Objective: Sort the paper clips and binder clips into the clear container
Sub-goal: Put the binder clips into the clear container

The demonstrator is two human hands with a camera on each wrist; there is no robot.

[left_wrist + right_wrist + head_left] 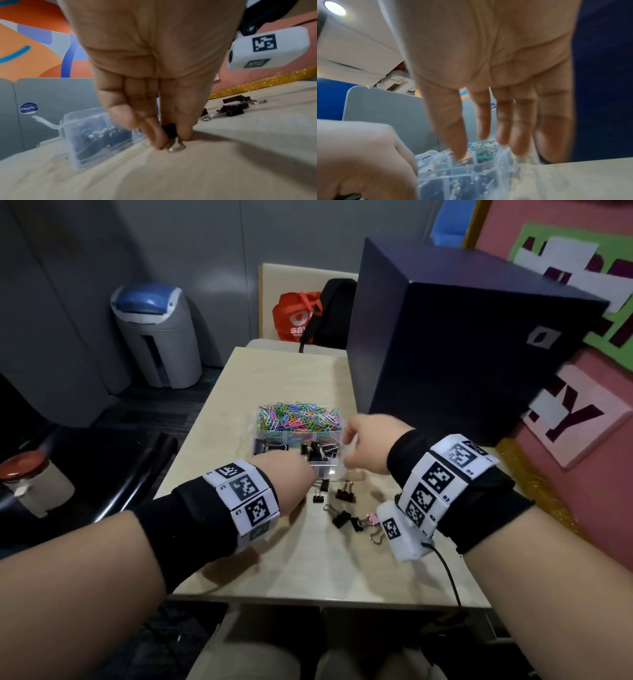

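The clear container [330, 472] sits mid-table, coloured paper clips [298, 416] in its far section and black binder clips [317, 450] in its near sections. My left hand [171, 139] pinches a small black binder clip [169, 129] between thumb and fingers, down on the table just in front of the container [96, 135]. My right hand [488, 148] hovers over the container's [462, 175] near right corner, its fingers straight, spread and empty. Several loose binder clips [342, 510], one of them pink [371, 518], lie on the table near my right wrist.
A big dark blue box [462, 337] stands on the table's right side, close behind my right hand. The beige table [274, 570] ends near my body. A grey bin [157, 337], a red bag [298, 316] and a black backpack [335, 309] lie beyond.
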